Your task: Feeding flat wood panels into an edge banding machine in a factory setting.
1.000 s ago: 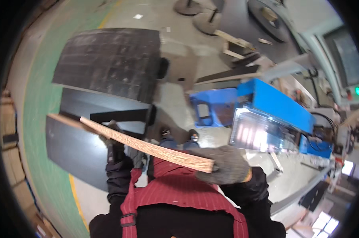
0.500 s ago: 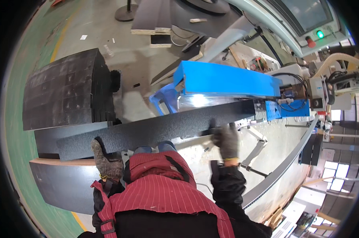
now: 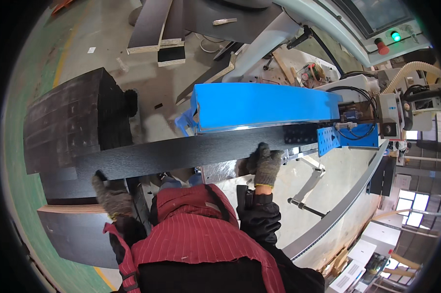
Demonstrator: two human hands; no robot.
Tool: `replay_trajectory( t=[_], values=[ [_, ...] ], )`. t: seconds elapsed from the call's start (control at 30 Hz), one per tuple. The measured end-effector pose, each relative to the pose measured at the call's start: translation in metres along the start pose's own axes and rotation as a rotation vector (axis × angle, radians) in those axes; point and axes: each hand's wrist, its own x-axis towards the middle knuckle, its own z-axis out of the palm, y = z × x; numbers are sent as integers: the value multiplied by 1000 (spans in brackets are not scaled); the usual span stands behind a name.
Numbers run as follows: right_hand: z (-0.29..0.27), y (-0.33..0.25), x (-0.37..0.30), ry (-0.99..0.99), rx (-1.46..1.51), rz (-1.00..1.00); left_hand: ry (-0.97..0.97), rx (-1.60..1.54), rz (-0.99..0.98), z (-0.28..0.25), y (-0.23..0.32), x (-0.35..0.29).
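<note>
A long dark grey board (image 3: 181,150) lies crosswise before me, its far edge close along the blue machine cover (image 3: 264,105). My left hand (image 3: 114,196), in a grey knit glove, holds the near edge close to the board's left end, thumb on top. Farther right, my right hand (image 3: 267,167), also gloved, grips the same edge with its thumb on the upper face. The fingers under the board are hidden on both hands. Beyond the right hand, the board's right end reaches toward a blue perforated bracket (image 3: 329,140).
A stack of dark boards (image 3: 62,119) stands at the left, with more panels (image 3: 76,237) nearer me. A control panel (image 3: 376,29) with a lit green button overhangs the far right. A long curved rail (image 3: 337,212) runs along the right. More boards (image 3: 150,24) lie at the back.
The board has shifted away from me, closer against the blue cover. My right hand, blurred before, now rests with its thumb on the board. The view has shifted slightly too.
</note>
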Motion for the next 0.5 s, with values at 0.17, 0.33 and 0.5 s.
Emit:
replay_trajectory(
  t=[0.17,0.33,0.5],
  values=[
    [-33,18,51,-51,-218,151,184,-408,-284,-9,40,17],
    [-32,10,48,-22,-269,134,-200,1016,912,-45,13,38],
    [-30,19,52,-92,-133,184,-374,6,-60,-42,47,28]
  ],
)
